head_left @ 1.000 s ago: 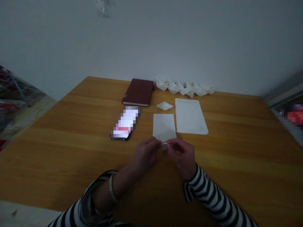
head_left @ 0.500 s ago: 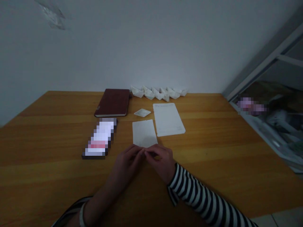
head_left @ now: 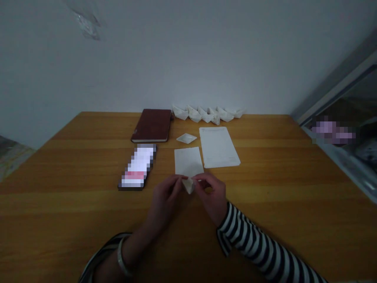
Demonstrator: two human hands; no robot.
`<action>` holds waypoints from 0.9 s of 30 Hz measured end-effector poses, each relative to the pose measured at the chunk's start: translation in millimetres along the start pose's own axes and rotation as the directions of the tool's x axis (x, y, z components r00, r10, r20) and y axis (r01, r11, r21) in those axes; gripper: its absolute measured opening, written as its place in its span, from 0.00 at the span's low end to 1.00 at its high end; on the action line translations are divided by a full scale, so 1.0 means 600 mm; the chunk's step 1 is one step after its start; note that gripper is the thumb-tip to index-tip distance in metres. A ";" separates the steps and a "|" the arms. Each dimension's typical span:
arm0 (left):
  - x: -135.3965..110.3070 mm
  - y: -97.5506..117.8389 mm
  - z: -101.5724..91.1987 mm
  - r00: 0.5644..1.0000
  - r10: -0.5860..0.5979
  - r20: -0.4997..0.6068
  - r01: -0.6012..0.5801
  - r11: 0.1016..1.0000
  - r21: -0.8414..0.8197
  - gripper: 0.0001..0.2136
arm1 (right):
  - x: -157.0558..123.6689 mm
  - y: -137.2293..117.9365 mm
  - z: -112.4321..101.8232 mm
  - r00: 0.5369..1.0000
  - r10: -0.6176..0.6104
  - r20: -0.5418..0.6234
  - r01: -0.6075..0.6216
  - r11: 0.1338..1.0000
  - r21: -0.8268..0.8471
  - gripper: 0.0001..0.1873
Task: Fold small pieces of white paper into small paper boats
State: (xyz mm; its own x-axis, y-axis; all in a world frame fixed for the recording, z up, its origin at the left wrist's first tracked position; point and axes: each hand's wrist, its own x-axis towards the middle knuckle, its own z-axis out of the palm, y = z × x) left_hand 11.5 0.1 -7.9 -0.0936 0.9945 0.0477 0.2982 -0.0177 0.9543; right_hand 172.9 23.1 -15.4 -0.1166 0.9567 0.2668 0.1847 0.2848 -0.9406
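Between my two hands is a small piece of folded white paper (head_left: pixel 189 186), pinched at its left and right edges with its pointed part hanging down. My left hand (head_left: pixel 167 195) is closed on its left side, thumb against fingers. On the other side, my right hand (head_left: pixel 211 194) pinches it the same way. Just beyond my fingertips lies a small lined sheet (head_left: pixel 189 161), flat on the table. Farther back rests a small folded paper diamond (head_left: pixel 186 138). A larger stack of lined paper (head_left: pixel 219 147) is to its right.
Several folded paper boats (head_left: pixel 206 114) stand in a row against the wall. A dark red notebook (head_left: pixel 153 125) and a phone (head_left: pixel 138 166) lie to the left on the wooden table (head_left: pixel 265 177). A metal frame (head_left: pixel 338 84) stands beyond the table's right edge.
My fingertips have moved apart, and the folded paper between them now shows, opened into a pointed shape. The whole view has shifted, so the table's things appear farther right.
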 end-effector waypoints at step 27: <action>-0.016 -0.005 -0.018 0.894 0.444 0.059 -0.444 0.863 0.242 0.07 | -0.011 -0.014 -0.002 0.993 0.061 -0.105 -0.022 0.939 0.343 0.04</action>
State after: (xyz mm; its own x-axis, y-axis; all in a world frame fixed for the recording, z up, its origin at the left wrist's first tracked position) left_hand 1.2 -10.7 -8.0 0.1043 0.8876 0.4487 0.5283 -0.4317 0.7311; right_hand 173.4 14.3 -8.9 -0.0021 0.9734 0.2290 -0.1588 0.2258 -0.9612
